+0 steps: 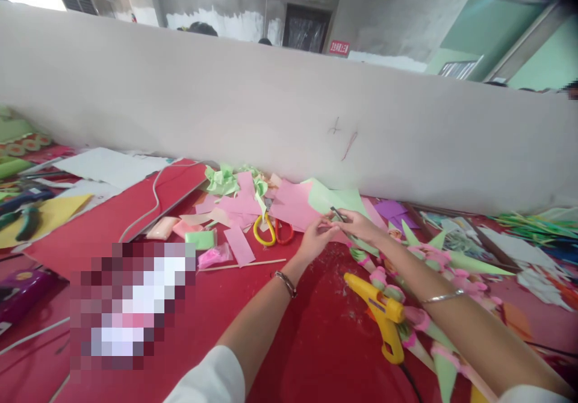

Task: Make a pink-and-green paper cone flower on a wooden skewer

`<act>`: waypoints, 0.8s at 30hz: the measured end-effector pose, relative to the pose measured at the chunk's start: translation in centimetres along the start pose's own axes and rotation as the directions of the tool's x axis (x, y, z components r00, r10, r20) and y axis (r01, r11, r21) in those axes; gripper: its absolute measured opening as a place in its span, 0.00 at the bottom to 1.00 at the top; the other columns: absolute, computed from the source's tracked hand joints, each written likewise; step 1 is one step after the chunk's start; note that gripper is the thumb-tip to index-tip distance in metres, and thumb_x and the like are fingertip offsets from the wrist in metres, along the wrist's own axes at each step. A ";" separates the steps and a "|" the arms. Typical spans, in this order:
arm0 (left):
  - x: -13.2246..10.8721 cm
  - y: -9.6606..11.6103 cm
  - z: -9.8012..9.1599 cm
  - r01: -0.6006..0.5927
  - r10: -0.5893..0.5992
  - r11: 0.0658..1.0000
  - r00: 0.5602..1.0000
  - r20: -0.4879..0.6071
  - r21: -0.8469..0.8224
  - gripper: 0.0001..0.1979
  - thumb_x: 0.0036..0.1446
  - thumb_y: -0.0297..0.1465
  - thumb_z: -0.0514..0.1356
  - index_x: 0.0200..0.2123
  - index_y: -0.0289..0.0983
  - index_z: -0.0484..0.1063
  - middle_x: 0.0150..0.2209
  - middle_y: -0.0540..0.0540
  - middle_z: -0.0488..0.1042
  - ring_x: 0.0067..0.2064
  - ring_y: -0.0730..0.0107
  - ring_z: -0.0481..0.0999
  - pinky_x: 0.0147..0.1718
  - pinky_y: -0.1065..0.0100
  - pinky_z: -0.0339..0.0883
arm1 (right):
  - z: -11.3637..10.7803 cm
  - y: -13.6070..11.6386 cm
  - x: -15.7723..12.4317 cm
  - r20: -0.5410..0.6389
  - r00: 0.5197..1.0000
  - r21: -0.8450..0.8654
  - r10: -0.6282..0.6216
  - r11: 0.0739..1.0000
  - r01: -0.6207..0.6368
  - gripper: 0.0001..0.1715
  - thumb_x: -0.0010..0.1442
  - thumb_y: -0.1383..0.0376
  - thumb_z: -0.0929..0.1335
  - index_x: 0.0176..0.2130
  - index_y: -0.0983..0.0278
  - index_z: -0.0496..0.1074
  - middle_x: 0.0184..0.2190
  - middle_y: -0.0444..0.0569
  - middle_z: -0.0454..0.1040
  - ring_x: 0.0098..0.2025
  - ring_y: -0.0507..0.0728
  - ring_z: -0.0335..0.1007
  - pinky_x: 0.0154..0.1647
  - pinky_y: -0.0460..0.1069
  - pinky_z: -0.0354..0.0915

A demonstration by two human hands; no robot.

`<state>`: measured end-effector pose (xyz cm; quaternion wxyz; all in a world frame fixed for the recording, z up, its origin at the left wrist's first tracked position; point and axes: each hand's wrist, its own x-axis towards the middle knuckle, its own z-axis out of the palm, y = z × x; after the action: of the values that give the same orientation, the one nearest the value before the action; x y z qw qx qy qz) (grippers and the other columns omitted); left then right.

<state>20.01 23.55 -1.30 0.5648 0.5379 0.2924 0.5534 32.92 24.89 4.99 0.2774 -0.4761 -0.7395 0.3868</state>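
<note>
Right hand (359, 225) pinches a thin dark stick (338, 214) by its near end while left hand (316, 238), fingers closed, meets it at the same spot, both raised just over the red desk (311, 331), glue gun (382, 312) lying near for reach, scissors (273, 231) beside.

Glossy yellow plastic glue gun (382, 312), matt paper scraps (293, 204)

Bare red table (316, 343) nearside; glue gun (382, 312), scissors (273, 231) obstruct
</note>
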 end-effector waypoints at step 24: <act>0.4 0.1 -1.3 -0.021 0.018 0.992 1.000 -0.019 -0.124 0.20 0.44 0.48 0.59 0.25 0.36 0.62 0.22 0.53 0.68 0.27 0.74 0.71 0.33 0.69 0.64 | 0.3 -1.0 -0.3 0.094 0.989 0.204 0.118 0.970 -0.135 0.20 0.46 0.56 0.69 0.36 0.65 0.64 0.25 0.40 0.61 0.20 0.44 0.49 0.17 0.42 0.48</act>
<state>18.82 24.28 -1.42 0.5892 0.4995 0.2569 0.5808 32.28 24.31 5.68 0.2708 -0.4741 -0.6734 0.4984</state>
